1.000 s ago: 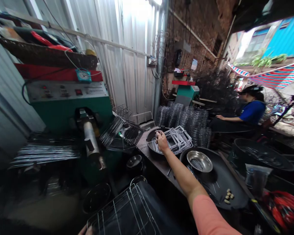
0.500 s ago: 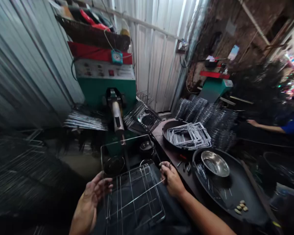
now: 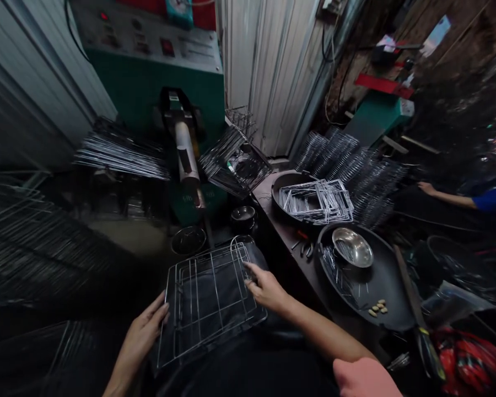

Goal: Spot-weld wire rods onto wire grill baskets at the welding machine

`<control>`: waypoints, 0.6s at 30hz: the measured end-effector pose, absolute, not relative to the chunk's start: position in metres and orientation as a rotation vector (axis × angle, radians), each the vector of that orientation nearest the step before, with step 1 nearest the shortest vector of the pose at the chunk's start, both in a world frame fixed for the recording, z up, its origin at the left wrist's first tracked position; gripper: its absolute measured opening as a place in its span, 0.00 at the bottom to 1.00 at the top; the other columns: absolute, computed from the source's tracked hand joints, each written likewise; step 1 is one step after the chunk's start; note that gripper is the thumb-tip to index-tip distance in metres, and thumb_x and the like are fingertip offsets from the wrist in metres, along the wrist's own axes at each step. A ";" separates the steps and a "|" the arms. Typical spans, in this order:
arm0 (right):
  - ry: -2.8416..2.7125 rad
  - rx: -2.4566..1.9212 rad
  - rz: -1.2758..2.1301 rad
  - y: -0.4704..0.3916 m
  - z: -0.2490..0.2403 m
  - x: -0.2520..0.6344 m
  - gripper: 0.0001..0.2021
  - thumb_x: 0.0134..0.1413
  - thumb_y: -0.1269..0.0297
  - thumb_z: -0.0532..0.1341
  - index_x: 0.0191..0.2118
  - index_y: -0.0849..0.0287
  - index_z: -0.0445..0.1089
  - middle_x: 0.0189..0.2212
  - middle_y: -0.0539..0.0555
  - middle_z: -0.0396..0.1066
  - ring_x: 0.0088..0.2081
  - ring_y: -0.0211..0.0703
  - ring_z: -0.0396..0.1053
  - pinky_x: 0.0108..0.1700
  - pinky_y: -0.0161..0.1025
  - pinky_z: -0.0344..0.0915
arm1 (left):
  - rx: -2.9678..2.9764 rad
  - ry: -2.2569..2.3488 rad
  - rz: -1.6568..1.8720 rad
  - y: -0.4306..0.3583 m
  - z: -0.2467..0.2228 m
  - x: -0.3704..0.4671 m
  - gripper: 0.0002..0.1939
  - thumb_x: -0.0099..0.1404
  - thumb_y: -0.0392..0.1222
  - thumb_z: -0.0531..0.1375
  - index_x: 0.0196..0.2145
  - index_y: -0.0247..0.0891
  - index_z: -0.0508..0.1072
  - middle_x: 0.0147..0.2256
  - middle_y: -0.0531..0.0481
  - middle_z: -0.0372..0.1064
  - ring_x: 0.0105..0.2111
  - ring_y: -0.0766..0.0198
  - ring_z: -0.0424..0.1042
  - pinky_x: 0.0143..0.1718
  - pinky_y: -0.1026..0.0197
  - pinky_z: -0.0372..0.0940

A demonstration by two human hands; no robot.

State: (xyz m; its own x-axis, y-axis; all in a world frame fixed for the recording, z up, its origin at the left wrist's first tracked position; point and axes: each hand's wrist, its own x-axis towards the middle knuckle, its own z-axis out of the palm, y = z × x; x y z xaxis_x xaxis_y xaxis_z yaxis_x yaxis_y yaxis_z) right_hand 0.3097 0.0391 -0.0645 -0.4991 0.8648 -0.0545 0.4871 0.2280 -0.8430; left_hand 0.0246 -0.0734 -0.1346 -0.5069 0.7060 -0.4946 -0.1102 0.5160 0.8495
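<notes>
A wire rack of thin silvery rods rests on dark cloth over the person's lap, with a rectangular wire frame lying on it. At its left edge, my left hand has its fingers closed on the frame's side wire. My right hand is at the right side, thumb and fingers around the rack's right edge wires. Beyond the rack stands a green machine with a pale cylindrical arm pointing down toward it.
Right of the rack, one black pan holds wire frames; another holds a metal bowl, thin rods and several small pale pieces. Stacked wire racks are at left. Another person's arm shows at far right.
The wire frame, raised and tilted before, has come down flat onto the rack. Both hands have moved with it, the right one inward. The view has tilted downward.
</notes>
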 end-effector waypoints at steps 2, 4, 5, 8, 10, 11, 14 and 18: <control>-2.107 -1.260 1.147 0.032 -0.067 0.318 0.24 0.58 0.64 0.59 0.61 0.54 0.70 0.33 0.54 0.77 0.34 0.48 0.73 0.41 0.43 0.69 | 0.458 1.764 1.041 -0.079 -0.142 0.027 0.39 0.55 0.57 0.63 0.62 0.38 0.68 0.45 0.39 0.79 0.44 0.51 0.78 0.41 0.55 0.74; -2.107 -1.285 1.126 0.027 -0.069 0.326 0.25 0.59 0.62 0.59 0.63 0.54 0.69 0.38 0.58 0.79 0.39 0.52 0.76 0.45 0.47 0.70 | 0.463 1.713 1.056 -0.082 -0.147 0.030 0.38 0.56 0.58 0.63 0.61 0.38 0.69 0.54 0.39 0.74 0.54 0.50 0.74 0.52 0.53 0.71; -2.100 -1.294 1.122 0.025 -0.071 0.329 0.25 0.60 0.62 0.58 0.63 0.54 0.68 0.41 0.59 0.80 0.42 0.54 0.76 0.48 0.48 0.71 | 0.485 1.704 1.085 -0.083 -0.148 0.031 0.37 0.55 0.58 0.64 0.60 0.39 0.70 0.57 0.40 0.72 0.57 0.50 0.71 0.57 0.52 0.67; -2.063 -1.307 1.145 0.026 -0.075 0.336 0.26 0.60 0.62 0.58 0.64 0.53 0.68 0.49 0.59 0.78 0.51 0.57 0.75 0.54 0.50 0.70 | 0.521 1.693 1.136 -0.081 -0.149 0.033 0.37 0.52 0.60 0.67 0.56 0.40 0.74 0.57 0.42 0.71 0.61 0.48 0.67 0.64 0.49 0.59; -2.044 -1.326 1.183 0.028 -0.079 0.338 0.26 0.60 0.63 0.58 0.64 0.53 0.68 0.52 0.58 0.77 0.54 0.57 0.74 0.57 0.50 0.69 | 0.510 1.693 1.136 -0.079 -0.148 0.034 0.38 0.49 0.61 0.68 0.55 0.41 0.75 0.56 0.43 0.73 0.60 0.47 0.67 0.64 0.46 0.58; -2.038 -1.339 1.205 0.030 -0.080 0.339 0.26 0.60 0.63 0.57 0.64 0.53 0.67 0.53 0.58 0.77 0.55 0.56 0.73 0.57 0.51 0.68 | 0.505 1.697 1.131 -0.078 -0.146 0.035 0.38 0.48 0.61 0.68 0.54 0.41 0.76 0.55 0.43 0.73 0.60 0.46 0.68 0.64 0.45 0.58; -2.025 -1.360 1.273 0.032 -0.087 0.342 0.26 0.61 0.63 0.57 0.65 0.52 0.67 0.54 0.57 0.76 0.56 0.55 0.73 0.59 0.51 0.67 | 0.519 1.737 1.128 -0.078 -0.143 0.035 0.36 0.46 0.62 0.68 0.51 0.42 0.78 0.54 0.45 0.75 0.58 0.46 0.69 0.63 0.45 0.61; -1.932 -1.336 1.391 0.026 -0.106 0.350 0.26 0.59 0.64 0.58 0.64 0.52 0.68 0.58 0.55 0.73 0.60 0.52 0.70 0.63 0.51 0.64 | 0.608 1.795 1.113 -0.079 -0.142 0.033 0.37 0.46 0.63 0.67 0.51 0.42 0.78 0.54 0.46 0.74 0.60 0.46 0.67 0.64 0.46 0.59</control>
State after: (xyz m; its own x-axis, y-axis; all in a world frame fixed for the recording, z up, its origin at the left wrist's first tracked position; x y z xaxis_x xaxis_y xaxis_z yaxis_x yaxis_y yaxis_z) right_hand 0.3502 0.0264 -0.1061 -0.4577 0.8676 -0.1945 0.4598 0.0437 -0.8869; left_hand 0.0328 -0.0789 -0.1420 -0.4655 0.7687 -0.4387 -0.0515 0.4713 0.8805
